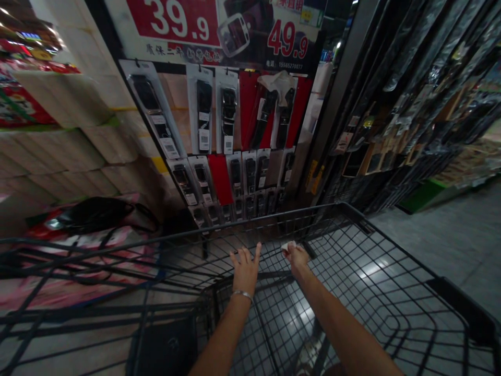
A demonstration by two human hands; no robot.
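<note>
Both arms reach out over a black wire shopping cart (344,308). My left hand (246,269), a bracelet at its wrist, has its fingers spread and holds nothing. To its right, my right hand (296,257) is closed on a small crumpled white piece (288,247), perhaps tissue or paper; its exact kind is too small to make out. Beyond the hands hangs a display of packaged belts (228,117) in several rows, some on a red backing. Neither hand touches the belts.
A price sign (183,26) tops the belt display. Stacked pale packages (62,151) stand at the left, above pink packs with a black bag (97,214). Dark wrapped goods (391,104) hang on a rack at the right. Grey floor (450,235) runs beside the cart.
</note>
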